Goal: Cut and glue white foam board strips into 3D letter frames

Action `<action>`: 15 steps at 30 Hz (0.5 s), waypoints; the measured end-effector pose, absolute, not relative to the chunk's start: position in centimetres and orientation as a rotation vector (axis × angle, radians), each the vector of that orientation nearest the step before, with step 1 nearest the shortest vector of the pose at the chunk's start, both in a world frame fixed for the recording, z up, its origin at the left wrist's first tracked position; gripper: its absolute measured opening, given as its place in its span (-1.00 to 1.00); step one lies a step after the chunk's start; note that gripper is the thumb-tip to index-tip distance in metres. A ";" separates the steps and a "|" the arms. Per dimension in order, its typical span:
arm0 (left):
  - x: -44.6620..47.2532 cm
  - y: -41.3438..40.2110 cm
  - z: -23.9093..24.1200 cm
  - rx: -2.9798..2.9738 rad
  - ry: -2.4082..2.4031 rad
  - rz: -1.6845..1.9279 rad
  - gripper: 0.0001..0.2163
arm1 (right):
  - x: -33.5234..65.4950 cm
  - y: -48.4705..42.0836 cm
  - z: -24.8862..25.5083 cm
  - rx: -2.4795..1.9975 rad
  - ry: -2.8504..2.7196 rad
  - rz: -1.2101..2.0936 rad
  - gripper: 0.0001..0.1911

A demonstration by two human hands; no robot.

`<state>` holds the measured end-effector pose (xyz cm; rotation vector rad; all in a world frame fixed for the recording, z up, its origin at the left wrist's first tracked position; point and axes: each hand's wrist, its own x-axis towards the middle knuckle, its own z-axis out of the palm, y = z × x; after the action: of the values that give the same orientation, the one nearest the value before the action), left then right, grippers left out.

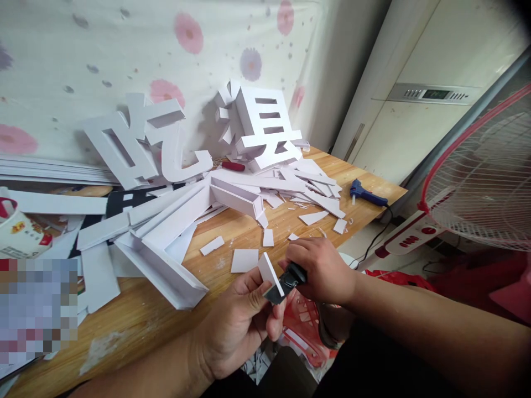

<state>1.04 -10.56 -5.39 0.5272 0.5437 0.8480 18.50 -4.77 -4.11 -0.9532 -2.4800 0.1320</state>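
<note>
My left hand (238, 326) pinches a small white foam-board piece (269, 272) just past the front edge of the wooden table (141, 315). Curled around a black utility knife (286, 283), my right hand (321, 271) sets the blade against that piece. Both hands meet over the table's edge. On the table lie several white foam scraps (244, 260) and long white foam channels (174, 232). Two big white foam characters (141, 143) (265, 127) lean against the flowered wall.
A blue glue gun (367, 193) with a black cord lies at the table's right corner. A red-handled tool (233, 166) rests by the characters. A red-rimmed fan (485, 171) stands at right, a red basket (302, 326) below, a paper cup (19, 232) at left.
</note>
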 end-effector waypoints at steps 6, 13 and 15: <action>0.9 -10.3 -5.4 0.524 0.566 0.838 -0.75 | 18.5 -4.1 -4.1 -1.014 -2.537 0.108 -0.79; 1.4 -11.0 -5.8 0.626 0.489 0.786 -0.72 | 18.4 -2.7 -4.3 -1.298 -2.533 0.153 -0.89; 1.5 -11.3 -5.9 0.658 0.481 0.751 -0.70 | 18.6 -1.8 -4.4 -1.423 -2.462 0.140 -0.92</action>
<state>1.50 -11.27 -5.94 0.6581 0.4811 0.7512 18.59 -1.80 -4.41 -1.4233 -2.4624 0.1403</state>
